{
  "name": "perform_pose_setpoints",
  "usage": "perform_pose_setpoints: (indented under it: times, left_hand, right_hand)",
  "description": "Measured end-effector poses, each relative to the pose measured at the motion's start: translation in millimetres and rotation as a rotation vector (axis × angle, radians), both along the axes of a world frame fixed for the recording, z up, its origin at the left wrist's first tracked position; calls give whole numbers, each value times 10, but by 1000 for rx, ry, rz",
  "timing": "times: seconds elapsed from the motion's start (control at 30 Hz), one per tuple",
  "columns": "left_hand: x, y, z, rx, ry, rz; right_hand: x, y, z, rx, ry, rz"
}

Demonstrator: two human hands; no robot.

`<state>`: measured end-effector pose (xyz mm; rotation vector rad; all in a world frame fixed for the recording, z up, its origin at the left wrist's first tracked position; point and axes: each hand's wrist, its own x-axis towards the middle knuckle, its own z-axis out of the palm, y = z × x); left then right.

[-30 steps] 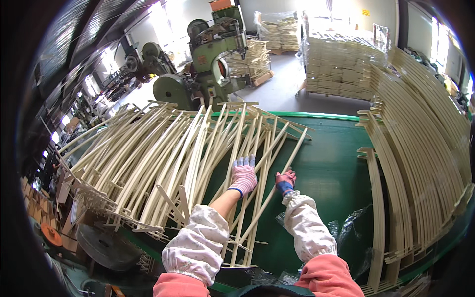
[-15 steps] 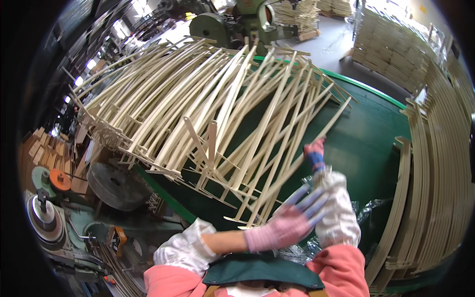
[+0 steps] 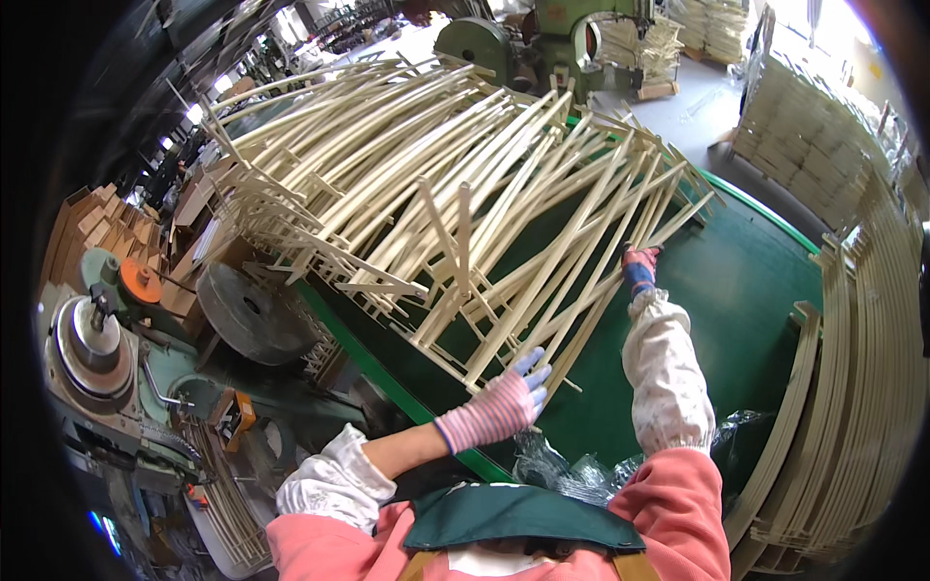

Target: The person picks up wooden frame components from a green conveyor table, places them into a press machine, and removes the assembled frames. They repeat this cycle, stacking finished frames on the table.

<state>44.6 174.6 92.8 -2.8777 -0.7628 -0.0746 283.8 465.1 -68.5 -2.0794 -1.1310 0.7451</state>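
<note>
- my right hand in its pink-and-blue glove (image 3: 639, 268), at three o'clock, is closed round a long slim cream bar (image 3: 683, 221), wood or metal i cannot tell.
- my left hand in its pink-striped glove (image 3: 496, 407), at six, has its fingers spread; touch unclear.
- i judge this partway: the neat cream stack (image 3: 862, 387) at four looks done, the loose cream heap (image 3: 383, 165) at eleven left.
- half a second ago my left hand was beside my white right sleeve (image 3: 668, 373); now it's by the heap's near ends.

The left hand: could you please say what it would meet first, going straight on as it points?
The left hand would probably meet the pale rods ahead; depth is unclear, so they may already touch.
</note>
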Motion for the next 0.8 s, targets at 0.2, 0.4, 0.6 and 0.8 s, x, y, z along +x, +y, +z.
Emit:
perform_pose_setpoints:
  times: [0.2, 0.4, 0.6, 0.8]
  left_hand:
    - [-113, 215, -34, -78, -278, -76]
    - [-206, -191, 211, -225, -358, -86]
    - [-307, -445, 91, -125, -353, -61]
    - [-133, -968, -567, -274, -408, -229]
  right_hand:
    - [4, 32, -200, -25, -90, 43]
    - [-61, 5, -348, -152, 127, -53]
    - [250, -1236, -49, 302, 389, 445]
    - [768, -3903, 186, 419, -157, 257]
